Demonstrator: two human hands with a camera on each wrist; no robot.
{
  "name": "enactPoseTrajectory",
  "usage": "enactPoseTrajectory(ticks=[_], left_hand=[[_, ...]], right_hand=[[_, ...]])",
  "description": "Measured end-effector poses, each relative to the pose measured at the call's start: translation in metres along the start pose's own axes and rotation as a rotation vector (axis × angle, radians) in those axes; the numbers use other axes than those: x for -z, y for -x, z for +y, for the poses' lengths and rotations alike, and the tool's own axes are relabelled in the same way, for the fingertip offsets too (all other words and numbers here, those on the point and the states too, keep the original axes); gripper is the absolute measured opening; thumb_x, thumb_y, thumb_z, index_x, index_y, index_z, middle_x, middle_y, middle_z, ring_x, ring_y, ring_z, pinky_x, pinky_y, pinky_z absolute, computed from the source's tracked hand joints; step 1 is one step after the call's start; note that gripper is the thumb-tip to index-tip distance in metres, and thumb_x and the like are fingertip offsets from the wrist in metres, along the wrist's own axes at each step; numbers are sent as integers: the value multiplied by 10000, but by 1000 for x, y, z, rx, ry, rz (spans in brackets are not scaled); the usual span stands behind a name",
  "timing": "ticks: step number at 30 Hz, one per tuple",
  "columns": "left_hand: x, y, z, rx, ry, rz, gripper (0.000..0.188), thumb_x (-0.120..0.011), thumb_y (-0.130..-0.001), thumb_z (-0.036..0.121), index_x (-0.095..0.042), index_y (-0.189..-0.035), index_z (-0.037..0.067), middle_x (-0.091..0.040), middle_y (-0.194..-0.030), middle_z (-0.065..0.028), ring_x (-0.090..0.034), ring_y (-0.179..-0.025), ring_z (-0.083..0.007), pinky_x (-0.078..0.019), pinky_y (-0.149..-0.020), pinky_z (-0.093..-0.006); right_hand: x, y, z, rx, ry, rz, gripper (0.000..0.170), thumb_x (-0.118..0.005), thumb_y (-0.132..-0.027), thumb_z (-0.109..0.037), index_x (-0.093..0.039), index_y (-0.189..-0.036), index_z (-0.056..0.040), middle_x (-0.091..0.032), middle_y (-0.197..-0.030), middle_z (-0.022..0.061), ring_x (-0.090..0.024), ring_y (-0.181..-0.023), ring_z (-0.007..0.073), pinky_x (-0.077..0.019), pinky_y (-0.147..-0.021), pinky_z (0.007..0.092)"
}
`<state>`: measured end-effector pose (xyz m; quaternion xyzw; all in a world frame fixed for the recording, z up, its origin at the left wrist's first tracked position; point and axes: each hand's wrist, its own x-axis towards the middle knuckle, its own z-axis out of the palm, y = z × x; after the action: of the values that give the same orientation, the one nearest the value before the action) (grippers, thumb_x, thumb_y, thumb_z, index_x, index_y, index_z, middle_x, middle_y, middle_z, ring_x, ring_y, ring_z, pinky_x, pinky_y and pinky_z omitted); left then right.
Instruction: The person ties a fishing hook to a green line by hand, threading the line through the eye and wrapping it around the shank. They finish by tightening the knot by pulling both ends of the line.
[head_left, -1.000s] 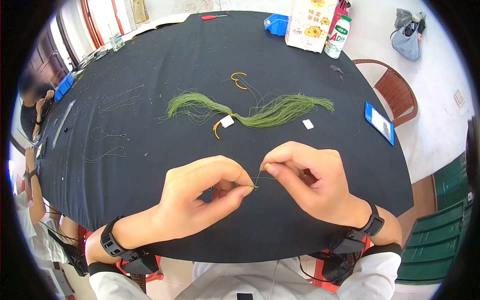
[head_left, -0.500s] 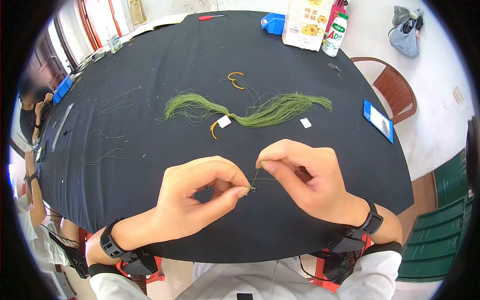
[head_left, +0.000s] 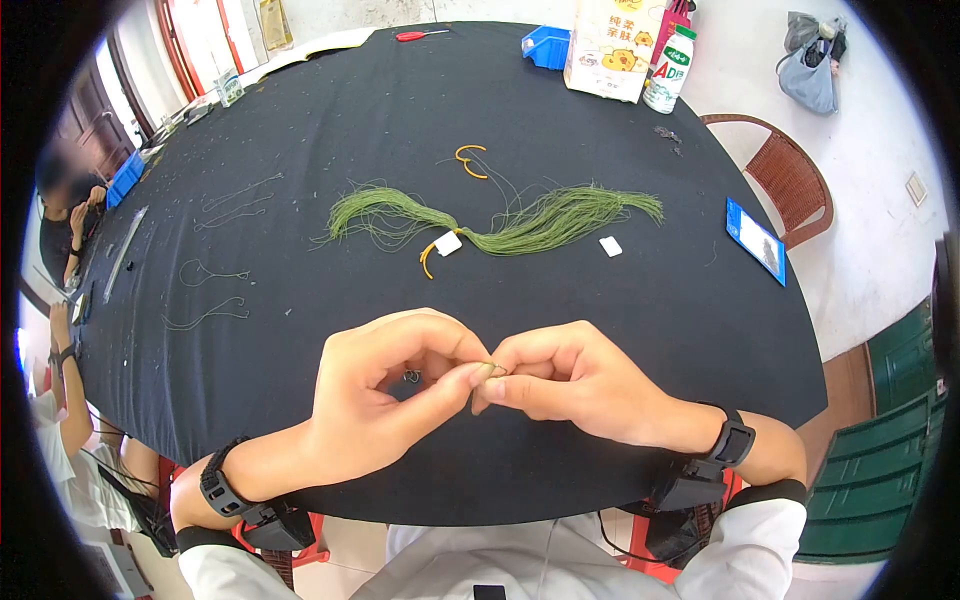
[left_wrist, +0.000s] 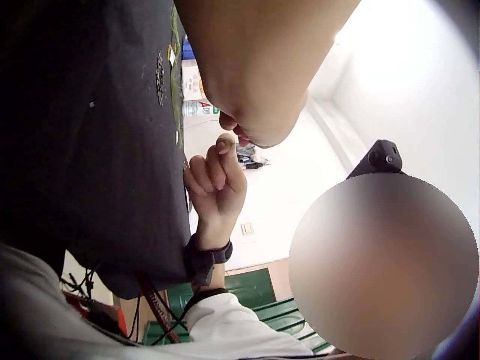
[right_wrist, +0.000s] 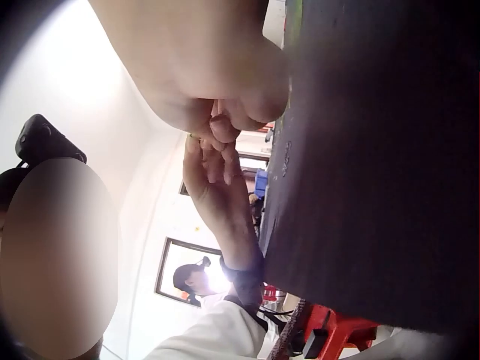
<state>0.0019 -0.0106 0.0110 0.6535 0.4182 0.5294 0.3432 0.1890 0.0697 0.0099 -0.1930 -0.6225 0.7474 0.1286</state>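
Above the front part of the black table, the left hand [head_left: 385,385] pinches a thin green thread [head_left: 497,367] between thumb and forefinger. Fingertips of the right hand [head_left: 590,385] meet the left fingertips at the thread, thumb and forefinger pinching there too. A small dark loop or ring shows beneath the left palm. The fingers cover most of the thread. In the left wrist view the right hand [left_wrist: 217,184] has its other fingers curled; the right wrist view shows the left hand [right_wrist: 221,199] against the right fingertips.
A tied green thread bundle [head_left: 550,225] lies mid-table with yellow rings [head_left: 470,162] and white tags. Loose thread loops [head_left: 210,315] lie left. A blue packet [head_left: 756,242] is at right; a bottle [head_left: 670,70], bag and blue bin [head_left: 547,48] stand behind. Other people sit at left.
The right hand has come down and left, from holding the thread stretched above the left fingertips to touching them. The left hand has barely moved.
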Motion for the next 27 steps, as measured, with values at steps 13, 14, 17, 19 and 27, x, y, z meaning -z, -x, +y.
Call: enactPoseTrajectory(ticks=[13, 14, 17, 19, 27], left_hand=[[3, -3, 0, -474, -525, 28, 202, -676, -715, -108, -614, -892, -33, -634, -838, -116, -558, -601, -94, -444, -487, -203], [2, -3, 0, -484, -536, 37, 204, -678, -712, -109, -615, -890, -34, -633, -837, -116, -561, -603, -94, -445, -487, -202], [1, -3, -1, -511, -577, 57, 201, -681, -707, -112, -618, -882, -35, -634, -833, -118, -567, -611, -94, -449, -489, -199], [0, -3, -1, -524, -602, 62, 199, -683, -703, -112, -620, -876, -36, -633, -829, -122, -576, -615, -106, -455, -492, -206], [0, -7, -3, -651, -678, 8, 237, -700, -651, -90, -617, -869, -44, -623, -805, -145, -621, -637, -235, -507, -537, -289]], right_hand=[[-17, 12, 3, 174, 244, 159, 132, -619, -873, -119, -652, -924, -1, -599, -673, 10, -486, -555, 44, -370, -482, 223], [-19, 14, 4, 221, 367, 193, 116, -627, -856, -100, -650, -915, -3, -609, -670, 32, -518, -541, 69, -392, -481, 237], [-21, 12, 7, 501, 686, 287, 84, -634, -803, -49, -638, -881, -17, -608, -649, 81, -572, -501, 164, -426, -462, 282], [-21, 12, 7, 650, 830, 322, 91, -632, -768, -23, -625, -858, -27, -599, -636, 92, -584, -500, 222, -440, -456, 309], [-21, 21, -8, 790, 1196, 326, 185, -643, -679, -5, -606, -858, -29, -541, -586, 50, -553, -492, 199, -446, -440, 303]])
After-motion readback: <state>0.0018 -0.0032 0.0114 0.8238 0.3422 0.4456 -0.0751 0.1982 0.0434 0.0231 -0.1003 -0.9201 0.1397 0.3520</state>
